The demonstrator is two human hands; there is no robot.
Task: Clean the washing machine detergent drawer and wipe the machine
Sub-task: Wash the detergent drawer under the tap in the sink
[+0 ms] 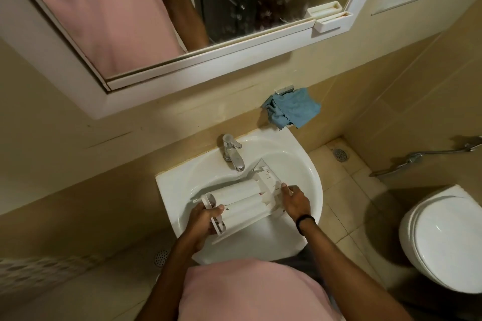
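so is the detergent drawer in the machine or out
Out: the detergent drawer lies over the sink, the left hand gripping one end, the right hand holding the other.

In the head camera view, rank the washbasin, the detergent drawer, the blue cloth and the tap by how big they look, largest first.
1. washbasin
2. detergent drawer
3. blue cloth
4. tap
The cloth is farther from the camera than the drawer, so their true sizes may be closer.

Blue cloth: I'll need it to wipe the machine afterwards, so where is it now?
In the head view the blue cloth is bunched against the wall just above the sink's back right corner, up and right of the tap.
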